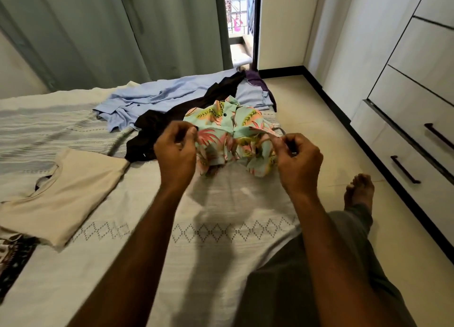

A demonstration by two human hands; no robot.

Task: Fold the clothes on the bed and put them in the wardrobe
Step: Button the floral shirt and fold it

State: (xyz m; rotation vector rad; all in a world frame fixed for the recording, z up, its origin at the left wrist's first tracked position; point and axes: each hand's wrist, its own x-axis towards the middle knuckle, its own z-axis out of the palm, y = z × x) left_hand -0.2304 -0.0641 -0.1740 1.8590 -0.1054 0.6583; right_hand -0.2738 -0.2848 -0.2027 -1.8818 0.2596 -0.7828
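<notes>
Hands at work over the bed [221, 253]: the left hand [175, 152] and right hand [298, 158] each pinch the floral shirt [233, 132], lifted just above the bedspread near the bed's right edge. A cream top [61, 196] lies folded toward the left edge; a blue shirt [147, 100] and dark garment [172, 120] wait behind. Best practice now seems to be pulling the shirt taut and level before laying it flat. The wardrobe [417, 93] stands at right.

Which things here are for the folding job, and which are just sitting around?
For the job:
left hand and right hand, both pinching the floral leaf-print shirt
light blue button shirt
black garment
folded cream T-shirt
white wardrobe with black handles

Just there:
grey-green curtain
striped white bedspread
</notes>
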